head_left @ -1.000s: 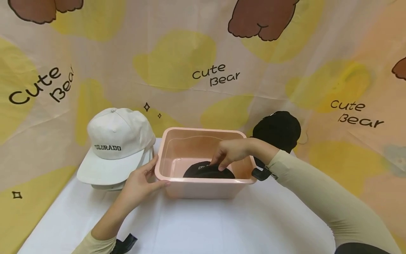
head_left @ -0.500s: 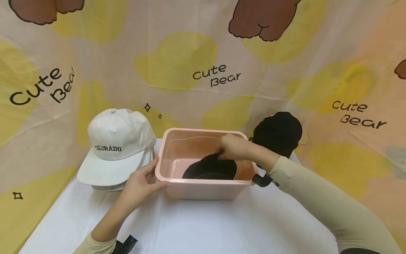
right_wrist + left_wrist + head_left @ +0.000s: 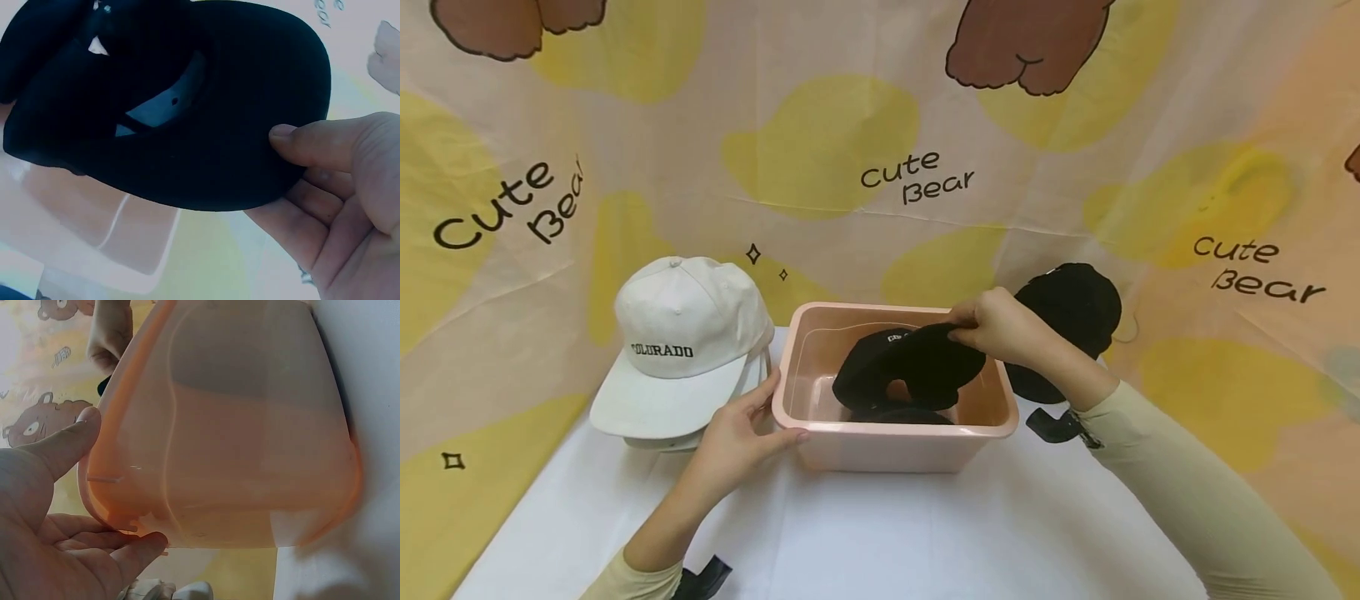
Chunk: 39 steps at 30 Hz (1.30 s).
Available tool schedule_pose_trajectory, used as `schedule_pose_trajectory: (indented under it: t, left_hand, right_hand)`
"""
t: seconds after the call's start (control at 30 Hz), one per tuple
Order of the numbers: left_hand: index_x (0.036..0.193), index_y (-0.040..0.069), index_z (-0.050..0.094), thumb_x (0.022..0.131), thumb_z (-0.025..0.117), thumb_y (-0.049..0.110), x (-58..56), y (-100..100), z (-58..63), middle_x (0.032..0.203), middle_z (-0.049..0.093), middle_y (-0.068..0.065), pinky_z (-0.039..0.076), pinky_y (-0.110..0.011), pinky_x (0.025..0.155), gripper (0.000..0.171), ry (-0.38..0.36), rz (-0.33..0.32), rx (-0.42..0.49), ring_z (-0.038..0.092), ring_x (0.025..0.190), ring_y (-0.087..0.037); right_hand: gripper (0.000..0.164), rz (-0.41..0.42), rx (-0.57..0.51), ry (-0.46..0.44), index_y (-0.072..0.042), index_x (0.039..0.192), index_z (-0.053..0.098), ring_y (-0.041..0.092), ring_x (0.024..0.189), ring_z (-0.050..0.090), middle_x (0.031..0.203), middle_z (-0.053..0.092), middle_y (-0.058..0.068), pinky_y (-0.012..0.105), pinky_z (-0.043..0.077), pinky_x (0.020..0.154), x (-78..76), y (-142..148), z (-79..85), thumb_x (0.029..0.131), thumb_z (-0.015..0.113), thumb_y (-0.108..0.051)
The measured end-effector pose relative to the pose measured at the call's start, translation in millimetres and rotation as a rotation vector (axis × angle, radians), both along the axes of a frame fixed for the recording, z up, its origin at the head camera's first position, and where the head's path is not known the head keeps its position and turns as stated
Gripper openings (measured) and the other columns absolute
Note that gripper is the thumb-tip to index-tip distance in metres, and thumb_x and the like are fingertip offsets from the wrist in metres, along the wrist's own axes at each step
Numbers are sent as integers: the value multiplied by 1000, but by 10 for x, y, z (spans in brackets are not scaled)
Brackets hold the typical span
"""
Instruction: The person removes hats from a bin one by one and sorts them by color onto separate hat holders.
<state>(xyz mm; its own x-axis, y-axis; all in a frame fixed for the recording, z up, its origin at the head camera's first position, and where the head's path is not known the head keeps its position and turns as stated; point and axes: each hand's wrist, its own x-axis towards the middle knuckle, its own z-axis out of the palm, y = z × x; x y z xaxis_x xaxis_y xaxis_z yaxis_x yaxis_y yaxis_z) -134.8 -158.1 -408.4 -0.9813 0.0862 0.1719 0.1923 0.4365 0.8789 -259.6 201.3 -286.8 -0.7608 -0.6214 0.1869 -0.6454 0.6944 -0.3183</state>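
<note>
My right hand [image 3: 1003,327] pinches the brim of a black baseball cap [image 3: 936,354] between thumb and fingers. The cap is tilted inside the mouth of a pink plastic bin [image 3: 880,450], its brim raised at the bin's back right. In the right wrist view, the thumb lies on one face of the brim [image 3: 256,125] and the fingers lie behind it. Below the held cap, the dark edge of another black cap [image 3: 906,416] shows inside the bin, mostly hidden by the front wall. My left hand [image 3: 737,437] holds the bin's left front corner, thumb on the front rim.
White caps [image 3: 681,350] are stacked left of the bin, the top one lettered COLORADO. Another black cap or stack of caps [image 3: 1075,308] stands behind my right forearm. A white cloth [image 3: 880,533] covers the table, and a bear-print curtain [image 3: 820,142] hangs behind.
My right hand has risen and moved right, lifting the black cap by its brim from low in the bin and tilting it. My left hand stays at the bin's corner.
</note>
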Motion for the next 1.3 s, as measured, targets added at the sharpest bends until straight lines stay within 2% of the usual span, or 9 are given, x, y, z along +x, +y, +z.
schedule_pose_trajectory:
  t: [0.13, 0.3, 0.43, 0.6, 0.9, 0.97, 1.17, 1.3]
  left_hand:
    - [155, -3, 36, 76, 93, 28, 5, 5, 5, 161, 37, -19, 46, -36, 109, 102, 0, 6, -15, 46, 143, -31]
    - [155, -3, 36, 76, 93, 31, 2, 2, 17, 160, 37, -17, 47, -37, 109, 103, 4, 15, -48, 48, 141, -31]
    - [155, -3, 36, 76, 93, 32, -7, -1, 32, 161, 37, -17, 47, -36, 108, 103, 5, 21, -67, 48, 141, -31]
    - [155, -4, 34, 78, 92, 29, -14, 6, 50, 162, 34, -18, 46, -36, 109, 102, -7, 11, -48, 45, 143, -32]
    - [155, -4, 34, 77, 92, 27, -10, 12, 53, 161, 36, -17, 47, -37, 110, 102, -8, 9, -43, 48, 141, -31]
    - [155, -4, 34, 77, 92, 27, -9, 11, 50, 161, 36, -17, 47, -38, 109, 102, -8, 9, -45, 48, 141, -31]
    - [155, -4, 33, 78, 92, 27, -10, 8, 42, 162, 34, -18, 46, -36, 110, 102, -15, 5, -38, 47, 142, -32]
    - [155, -5, 33, 78, 92, 26, -8, 12, 32, 161, 34, -19, 46, -37, 110, 102, -15, 3, -35, 47, 142, -33]
  right_hand:
    - [10, -62, -42, 0, -14, 97, 83, 10, 78, 69, 87, 78, -4, 28, 59, 68, 44, 117, 68, 90, 78, -9]
    - [11, -108, -82, 9, -14, 99, 83, 10, 79, 71, 89, 79, -4, 25, 59, 68, 91, 239, 154, 91, 78, -10]
    - [10, -131, -108, 55, -15, 99, 83, 11, 78, 71, 90, 79, -3, 22, 58, 66, 135, 296, 211, 91, 78, -12]
    - [12, -160, -158, 117, -15, 102, 83, 12, 80, 73, 91, 80, -1, 14, 55, 64, 220, 354, 250, 90, 80, -12]
    - [20, -144, -258, 260, -15, 100, 84, 17, 84, 76, 92, 80, 2, 3, 51, 68, 347, 428, 312, 85, 82, -2]
    - [20, -147, -272, 294, -16, 100, 84, 13, 84, 75, 92, 80, 2, 2, 51, 68, 372, 442, 338, 85, 83, -2]
    - [21, -123, -370, 356, -12, 97, 84, -17, 82, 64, 89, 80, 5, 2, 52, 69, 381, 490, 359, 81, 84, 2]
    - [23, -81, -465, 361, -3, 96, 83, -19, 83, 64, 89, 79, 12, 3, 53, 70, 360, 518, 352, 78, 82, 12]
